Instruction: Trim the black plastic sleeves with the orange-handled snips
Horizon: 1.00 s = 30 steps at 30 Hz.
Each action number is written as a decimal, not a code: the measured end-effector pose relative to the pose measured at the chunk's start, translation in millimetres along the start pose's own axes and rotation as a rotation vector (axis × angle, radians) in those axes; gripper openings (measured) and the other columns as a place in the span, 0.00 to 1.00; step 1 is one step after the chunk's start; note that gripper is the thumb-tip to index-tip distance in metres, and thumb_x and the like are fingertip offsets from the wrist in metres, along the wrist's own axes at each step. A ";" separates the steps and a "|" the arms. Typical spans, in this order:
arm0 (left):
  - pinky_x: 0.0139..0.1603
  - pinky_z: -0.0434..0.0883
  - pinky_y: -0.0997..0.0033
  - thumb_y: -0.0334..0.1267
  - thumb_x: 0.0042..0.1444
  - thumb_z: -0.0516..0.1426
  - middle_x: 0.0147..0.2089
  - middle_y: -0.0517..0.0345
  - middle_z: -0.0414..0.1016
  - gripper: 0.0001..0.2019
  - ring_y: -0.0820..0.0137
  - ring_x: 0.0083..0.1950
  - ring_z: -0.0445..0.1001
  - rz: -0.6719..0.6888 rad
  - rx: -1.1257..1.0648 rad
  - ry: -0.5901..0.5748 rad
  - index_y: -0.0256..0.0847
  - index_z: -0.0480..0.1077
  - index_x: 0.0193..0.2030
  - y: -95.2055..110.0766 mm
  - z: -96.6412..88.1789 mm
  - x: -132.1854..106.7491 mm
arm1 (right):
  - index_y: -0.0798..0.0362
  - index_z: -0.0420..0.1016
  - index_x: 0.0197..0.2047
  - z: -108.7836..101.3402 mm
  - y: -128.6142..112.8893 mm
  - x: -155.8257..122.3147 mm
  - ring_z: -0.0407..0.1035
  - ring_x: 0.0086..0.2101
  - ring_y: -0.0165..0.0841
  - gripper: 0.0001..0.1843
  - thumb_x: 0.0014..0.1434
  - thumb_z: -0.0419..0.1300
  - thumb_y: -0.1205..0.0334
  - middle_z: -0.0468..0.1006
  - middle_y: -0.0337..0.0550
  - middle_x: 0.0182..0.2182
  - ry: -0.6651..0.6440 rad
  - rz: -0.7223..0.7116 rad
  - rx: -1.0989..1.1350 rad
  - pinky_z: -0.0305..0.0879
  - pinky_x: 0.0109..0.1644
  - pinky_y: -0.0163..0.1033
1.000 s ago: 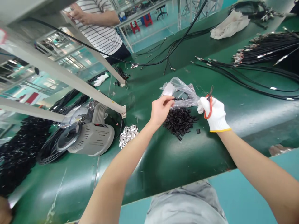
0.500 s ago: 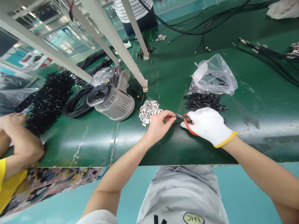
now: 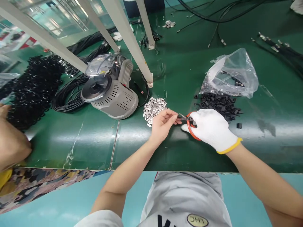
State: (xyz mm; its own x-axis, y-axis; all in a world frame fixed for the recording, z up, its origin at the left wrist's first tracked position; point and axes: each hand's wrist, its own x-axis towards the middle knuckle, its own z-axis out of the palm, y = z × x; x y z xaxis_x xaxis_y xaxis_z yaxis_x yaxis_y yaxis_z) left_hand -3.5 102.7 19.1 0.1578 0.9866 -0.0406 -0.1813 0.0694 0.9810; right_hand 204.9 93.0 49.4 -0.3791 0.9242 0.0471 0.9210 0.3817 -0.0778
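Observation:
My left hand [image 3: 163,124], bare, pinches a small dark piece between thumb and fingers, right at the tips of a pair of orange-handled snips [image 3: 190,124]. My right hand [image 3: 210,127], in a white knit glove with a yellow cuff, holds those snips. Just beyond the glove lies a heap of small black plastic pieces [image 3: 219,105], with one loose piece [image 3: 239,125] to its right. A clear plastic bag [image 3: 230,75] rests behind the heap. Silver metal pieces [image 3: 153,108] lie piled just above my left hand.
The green belt bench [image 3: 78,148] runs across the view. On it stand a grey ribbed machine [image 3: 113,101], a black cable coil [image 3: 67,99] and a large black heap [image 3: 33,91]. White frame struts [image 3: 127,37] rise behind. A co-worker's hand [image 3: 11,138] is at far left.
My hands have left the bag and moved nearer my body, beside the silver pieces. The bag now lies on the belt behind the black heap. The view has swung level.

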 end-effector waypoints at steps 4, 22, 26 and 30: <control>0.42 0.79 0.72 0.45 0.62 0.67 0.38 0.53 0.84 0.13 0.71 0.37 0.84 0.039 0.026 -0.005 0.38 0.75 0.42 -6.1 -0.5 -5.6 | 0.52 0.75 0.39 6.0 0.9 -2.4 0.65 0.33 0.38 0.28 0.67 0.52 0.34 0.73 0.47 0.30 -0.010 -0.027 -0.012 0.47 0.41 0.41; 0.46 0.83 0.69 0.41 0.67 0.64 0.43 0.52 0.84 0.08 0.70 0.41 0.84 0.113 0.041 -0.069 0.39 0.75 0.45 -7.0 1.6 -15.4 | 0.51 0.72 0.36 8.9 0.7 -9.8 0.58 0.31 0.36 0.25 0.68 0.53 0.38 0.66 0.43 0.26 -0.020 -0.064 0.017 0.46 0.40 0.41; 0.45 0.82 0.70 0.39 0.67 0.64 0.42 0.53 0.84 0.07 0.71 0.39 0.84 0.115 0.040 -0.065 0.39 0.76 0.44 -4.4 1.7 -15.7 | 0.51 0.72 0.35 8.3 -1.4 -10.4 0.59 0.31 0.37 0.24 0.69 0.51 0.39 0.66 0.43 0.26 -0.022 -0.069 0.006 0.47 0.40 0.41; 0.43 0.82 0.72 0.38 0.66 0.64 0.40 0.54 0.84 0.06 0.72 0.37 0.84 0.104 0.009 -0.069 0.38 0.75 0.42 -2.7 2.1 -16.6 | 0.51 0.73 0.37 9.2 -2.8 -13.4 0.60 0.31 0.38 0.26 0.70 0.50 0.38 0.68 0.45 0.27 -0.049 -0.061 0.000 0.47 0.40 0.42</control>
State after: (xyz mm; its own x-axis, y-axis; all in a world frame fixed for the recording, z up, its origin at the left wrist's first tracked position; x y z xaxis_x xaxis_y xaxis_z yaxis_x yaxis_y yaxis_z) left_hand -3.6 85.8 17.4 0.2050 0.9759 0.0743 -0.1917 -0.0344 0.9809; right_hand 206.6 79.7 39.9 -0.4385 0.8987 0.0027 0.8960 0.4374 -0.0760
